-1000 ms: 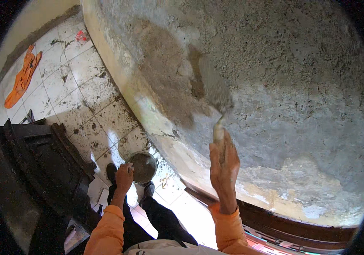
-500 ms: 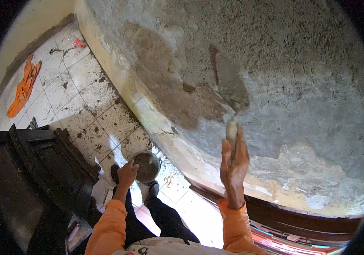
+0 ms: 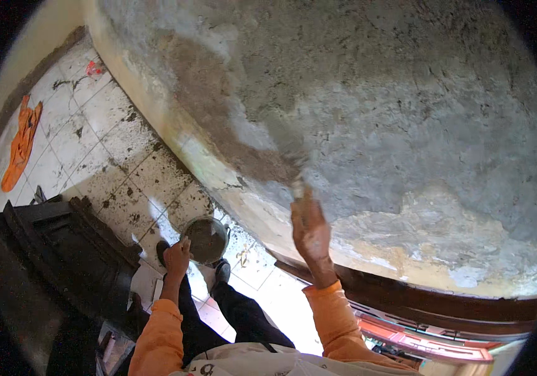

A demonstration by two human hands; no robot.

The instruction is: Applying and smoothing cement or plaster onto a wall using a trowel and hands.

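Grey wall (image 3: 406,144) backs the blurred trowel (image 3: 286,139) — the right hand (image 3: 312,233) wraps its fingers round the handle, apparently to lay the blade flat. Beside the bucket (image 3: 226,241), the left hand (image 3: 177,257) looks curled — whether gripping, I cannot tell.

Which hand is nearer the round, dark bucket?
Left. The left hand is by the left rim of the bucket, contact unclear; the right hand is farther right, by the grey plastered wall.

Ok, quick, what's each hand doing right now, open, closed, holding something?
Left hand: fingers look curled, seen against the edge of the bucket; whether it holds anything cannot be told.
Right hand: closed, holding the trowel.
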